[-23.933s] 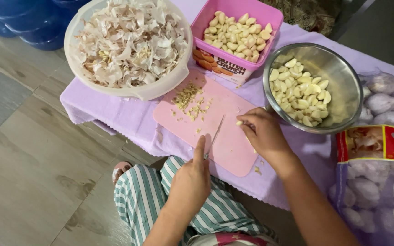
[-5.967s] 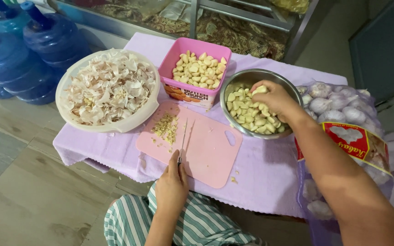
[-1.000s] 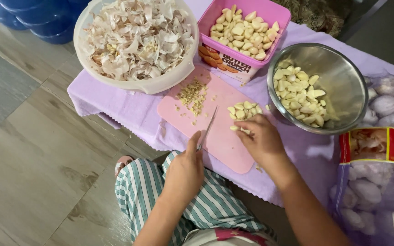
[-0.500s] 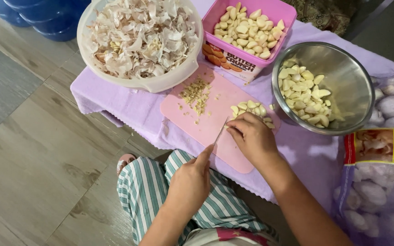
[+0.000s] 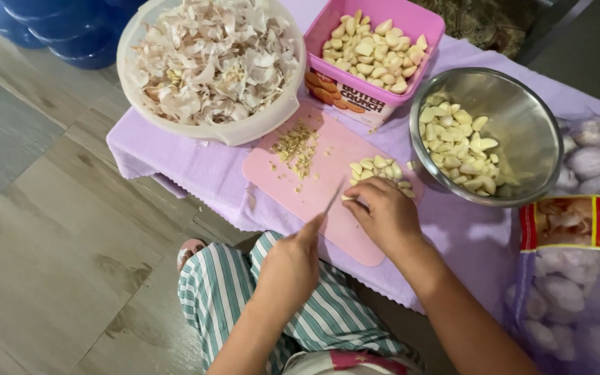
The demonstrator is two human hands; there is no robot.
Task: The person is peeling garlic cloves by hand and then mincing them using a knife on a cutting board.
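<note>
My left hand grips a small knife, its blade angled up over the pink cutting board. My right hand presses down on a peeled garlic clove at the blade's tip; the clove is mostly hidden under my fingers. A small pile of peeled cloves lies on the board just beyond my right hand. Chopped garlic bits sit at the board's far left part.
A steel bowl of peeled cloves stands at the right, a pink tub of cloves behind the board, and a white bowl of garlic skins at the left. A net bag of bulbs lies at the far right. Blue water bottles stand on the floor.
A pile of cloves now lies on the board, brought from the steel bowl. In the last second my right hand has settled on one clove with the knife beside it.
</note>
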